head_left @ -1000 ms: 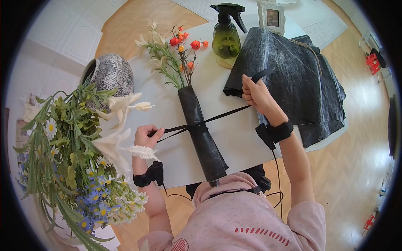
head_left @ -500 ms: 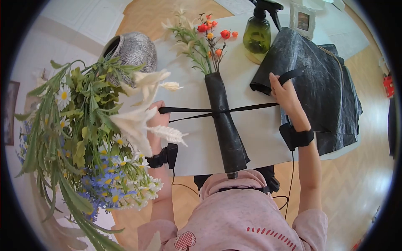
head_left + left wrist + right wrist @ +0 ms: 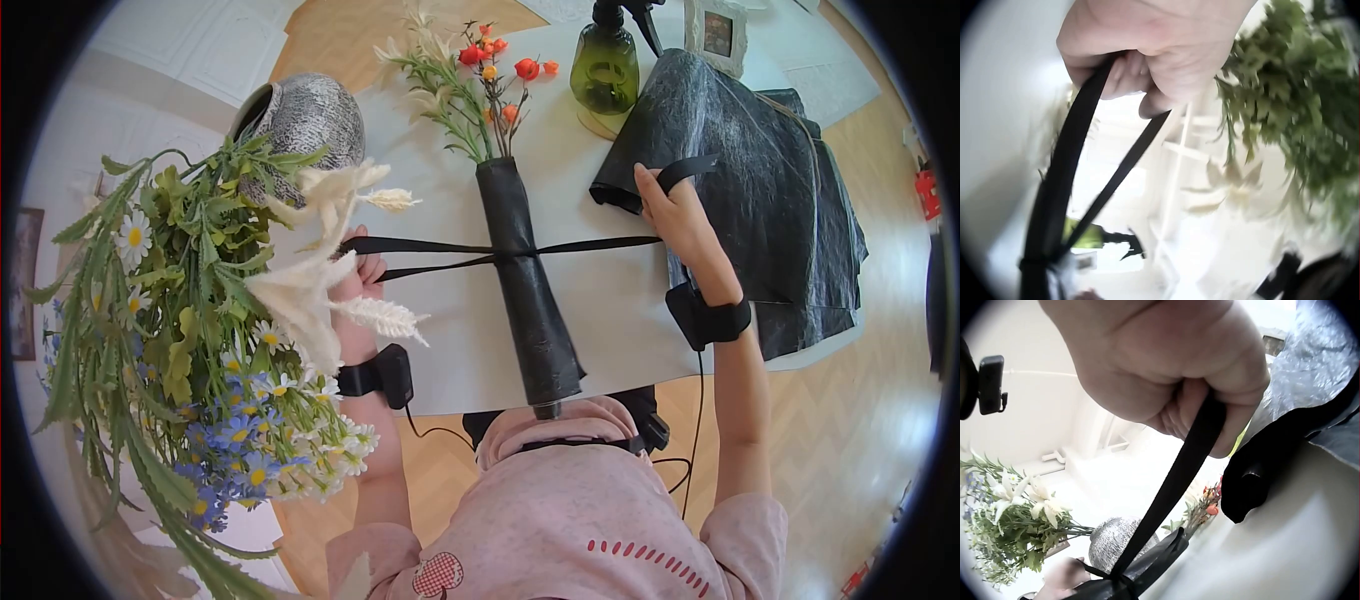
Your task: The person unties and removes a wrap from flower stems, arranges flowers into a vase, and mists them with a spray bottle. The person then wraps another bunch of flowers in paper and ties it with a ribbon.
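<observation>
A narrow bundle in black wrapping (image 3: 535, 330) lies on the white table, its lower end close to my body. Out of its top come orange-red berry stems (image 3: 527, 69) and pale leafy flowers (image 3: 440, 90). A black ribbon (image 3: 600, 244) crosses around its middle and is knotted there. My left hand (image 3: 1154, 44) grips a loop of it, two strands running to the knot; white blooms partly cover this hand in the head view. On the other side my right hand (image 3: 682, 220) grips the ribbon, whose tail curls out above the fist.
Large artificial flowers (image 3: 240, 350) fill the left foreground, before a textured grey vase (image 3: 318, 120) on its side. Black wrapping sheets (image 3: 750, 200) lie at the right. A green spray bottle (image 3: 604, 75) and a framed picture (image 3: 717, 38) stand at the back.
Both hands have drawn outward from the bundle, and the ribbon's left strands are longer and spread wider. The head view has shifted. Both hands keep their hold on the ribbon.
</observation>
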`<state>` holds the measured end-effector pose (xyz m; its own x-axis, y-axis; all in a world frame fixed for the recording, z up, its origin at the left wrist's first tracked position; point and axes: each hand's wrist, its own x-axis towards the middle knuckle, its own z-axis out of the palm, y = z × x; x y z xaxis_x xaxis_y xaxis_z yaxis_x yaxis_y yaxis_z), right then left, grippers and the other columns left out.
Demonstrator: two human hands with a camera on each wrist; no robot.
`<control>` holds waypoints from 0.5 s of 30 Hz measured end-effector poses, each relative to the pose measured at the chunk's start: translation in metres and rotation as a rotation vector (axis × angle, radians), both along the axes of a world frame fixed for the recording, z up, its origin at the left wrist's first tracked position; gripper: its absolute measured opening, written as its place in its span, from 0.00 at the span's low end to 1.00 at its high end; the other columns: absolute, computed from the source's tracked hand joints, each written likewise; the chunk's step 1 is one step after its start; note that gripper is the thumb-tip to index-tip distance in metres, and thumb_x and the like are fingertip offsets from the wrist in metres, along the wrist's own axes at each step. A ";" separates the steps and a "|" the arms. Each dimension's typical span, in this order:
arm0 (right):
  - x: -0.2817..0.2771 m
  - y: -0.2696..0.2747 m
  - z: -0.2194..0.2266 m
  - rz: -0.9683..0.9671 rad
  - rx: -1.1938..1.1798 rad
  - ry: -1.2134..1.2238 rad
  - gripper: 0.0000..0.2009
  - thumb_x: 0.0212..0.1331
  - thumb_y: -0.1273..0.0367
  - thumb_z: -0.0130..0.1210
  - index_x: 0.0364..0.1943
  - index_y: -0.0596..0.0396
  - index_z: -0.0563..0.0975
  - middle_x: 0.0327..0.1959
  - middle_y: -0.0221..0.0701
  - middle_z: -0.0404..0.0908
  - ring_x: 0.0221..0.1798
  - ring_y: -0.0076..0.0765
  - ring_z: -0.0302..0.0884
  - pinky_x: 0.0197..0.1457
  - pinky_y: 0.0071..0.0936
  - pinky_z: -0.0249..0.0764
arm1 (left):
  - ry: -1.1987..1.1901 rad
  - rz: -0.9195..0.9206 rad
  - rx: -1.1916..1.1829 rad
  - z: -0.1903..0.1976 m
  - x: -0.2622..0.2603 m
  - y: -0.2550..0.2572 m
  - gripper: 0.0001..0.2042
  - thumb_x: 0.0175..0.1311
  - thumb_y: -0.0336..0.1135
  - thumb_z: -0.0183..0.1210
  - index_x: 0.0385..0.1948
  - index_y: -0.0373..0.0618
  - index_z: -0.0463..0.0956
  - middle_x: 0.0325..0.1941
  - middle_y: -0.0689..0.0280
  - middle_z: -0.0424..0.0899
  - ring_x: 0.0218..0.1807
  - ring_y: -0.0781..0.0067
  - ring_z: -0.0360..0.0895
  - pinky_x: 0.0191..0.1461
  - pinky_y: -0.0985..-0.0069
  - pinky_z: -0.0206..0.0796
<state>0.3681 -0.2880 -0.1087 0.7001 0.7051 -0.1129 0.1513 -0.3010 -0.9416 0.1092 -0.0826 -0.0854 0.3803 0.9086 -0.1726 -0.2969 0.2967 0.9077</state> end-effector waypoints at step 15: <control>-0.001 -0.012 0.008 -0.029 -0.071 -0.135 0.18 0.59 0.63 0.44 0.20 0.67 0.65 0.13 0.39 0.58 0.22 0.37 0.47 0.26 0.32 0.60 | 1.149 0.037 1.166 -0.015 -0.019 0.029 0.19 0.53 0.34 0.56 0.08 0.36 0.59 0.08 0.57 0.52 0.17 0.62 0.44 0.18 0.71 0.46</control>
